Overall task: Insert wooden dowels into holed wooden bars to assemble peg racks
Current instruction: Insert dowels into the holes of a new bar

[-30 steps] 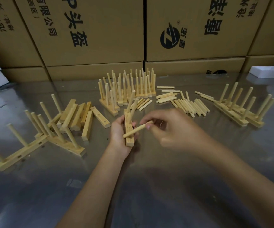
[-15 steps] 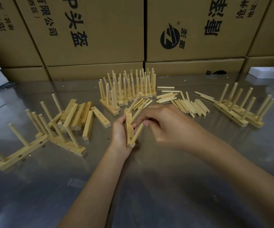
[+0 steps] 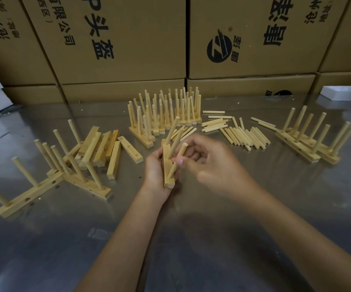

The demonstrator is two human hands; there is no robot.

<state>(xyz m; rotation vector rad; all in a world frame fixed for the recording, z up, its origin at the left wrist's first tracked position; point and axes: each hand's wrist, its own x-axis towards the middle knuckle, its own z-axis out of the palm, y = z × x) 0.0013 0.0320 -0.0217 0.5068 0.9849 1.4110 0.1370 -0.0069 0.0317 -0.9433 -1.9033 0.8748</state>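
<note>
— What are the hands doing?

— The left hand (image 3: pixel 156 167) grips a bar (image 3: pixel 168 169) at the middle of the table (image 3: pixel 191 239), its long axis running from six towards twelve o'clock. The right hand (image 3: pixel 210 163) pinches a dowel (image 3: pixel 177 160) between thumb and fingertips; the dowel's lower end sits at the bar's near part and it leans towards one o'clock.

— Is anything else in that bar?

— Two more dowels (image 3: pixel 173 131) rise from its far part, leaning the same way (whether there is a third behind the fingers I cannot tell).

— And around it?

— At nine o'clock, a heap of bare bars (image 3: pixel 100 149), about eight, though the overlap makes the count uncertain. At eight o'clock, two racks (image 3: pixel 65 175) lie crossed; the nearer one shows two pegs and two bare holes, and the other's pegs I cannot count exactly. At twelve o'clock, a packed cluster of finished racks (image 3: pixel 166 114) stands upright, too dense to count. At one o'clock lie loose dowels (image 3: pixel 244 134), roughly thirty. At three o'clock, two more racks (image 3: pixel 309 144) sit side by side, touching, with about nine pegs between them.

— Behind?

— Cardboard boxes (image 3: pixel 117 39) with black print line the far edge, four large ones in the upper row. White foam blocks (image 3: pixel 339 92) sit at two o'clock and at ten.
</note>
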